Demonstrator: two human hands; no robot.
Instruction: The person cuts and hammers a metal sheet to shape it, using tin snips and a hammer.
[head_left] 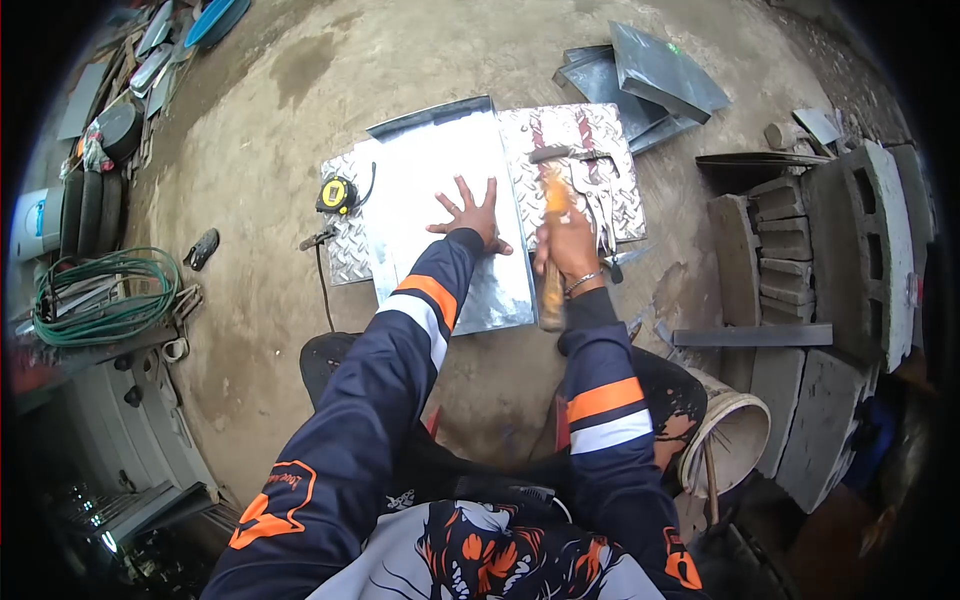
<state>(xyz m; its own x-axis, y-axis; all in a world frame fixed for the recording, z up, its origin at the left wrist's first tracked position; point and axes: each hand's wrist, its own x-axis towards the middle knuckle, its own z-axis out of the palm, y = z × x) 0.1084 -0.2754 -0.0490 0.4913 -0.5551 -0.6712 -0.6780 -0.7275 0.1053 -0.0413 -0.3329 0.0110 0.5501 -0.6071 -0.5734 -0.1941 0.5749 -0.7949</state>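
My left hand (pixel 470 217) lies with its fingers spread on a shiny metal sheet (pixel 430 160), whose far edge is bent up. The sheet rests on a diamond-patterned metal plate (pixel 627 190). To the right of the sheet, my right hand (pixel 568 245) is wrapped round the wooden handle of a hammer (pixel 550 300); the hammer's head points away from me. Beyond that hand, locking pliers and other metal tools (pixel 598 200) lie on the patterned plate. A yellow and black tape measure (pixel 337 194) sits at the plate's left end.
Folded metal pieces (pixel 660 75) lie on the floor at the back right. Concrete blocks (pixel 830 230) stand at the right, near a white bucket (pixel 735 440). A coiled green hose (pixel 100 300) and tyres (pixel 90 215) are on the left.
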